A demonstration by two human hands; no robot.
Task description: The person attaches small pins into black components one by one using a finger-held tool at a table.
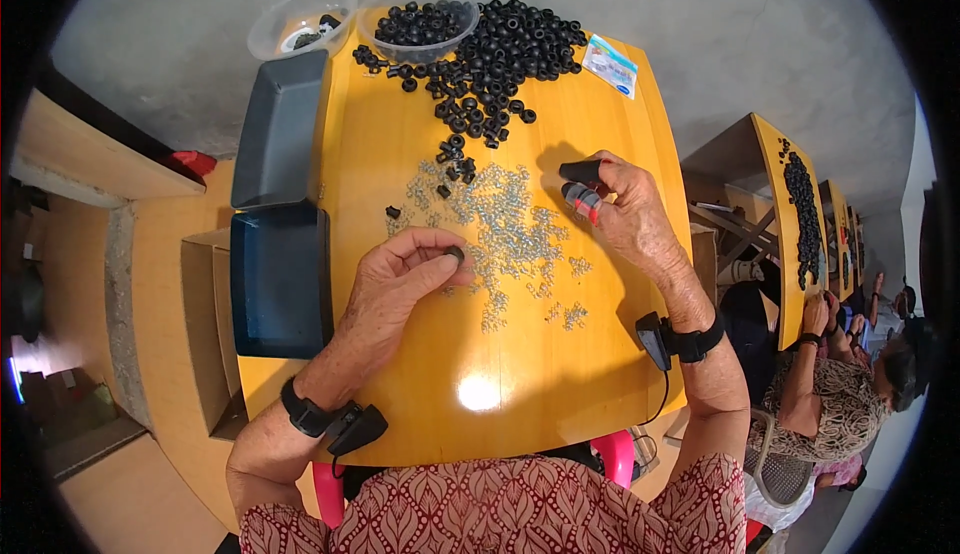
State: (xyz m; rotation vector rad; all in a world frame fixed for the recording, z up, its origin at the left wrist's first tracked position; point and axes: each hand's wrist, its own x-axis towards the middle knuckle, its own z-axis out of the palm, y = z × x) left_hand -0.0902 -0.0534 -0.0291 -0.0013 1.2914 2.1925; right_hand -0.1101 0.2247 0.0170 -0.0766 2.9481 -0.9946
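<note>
My left hand (405,274) is closed, its thumb and fingers pinching a small round black plastic part (455,254) just left of a scatter of small shiny metal pieces (515,219). My right hand (635,209) is held above the table, to the right of those pieces. A black cover (580,171) sits on one of its fingers, and a grey cover with a red band (582,201) on another. The two covered tips are a little apart, with nothing visible between them. Beyond the metal pieces lies a large heap of black ring-like parts (515,44).
At the far edge stand a clear bowl (420,52) of black parts and another clear bowl (262,34). Two dark bins (240,284) line the yellow table's (420,414) left side. A printed packet (610,66) lies far right. Other people work at tables on the right.
</note>
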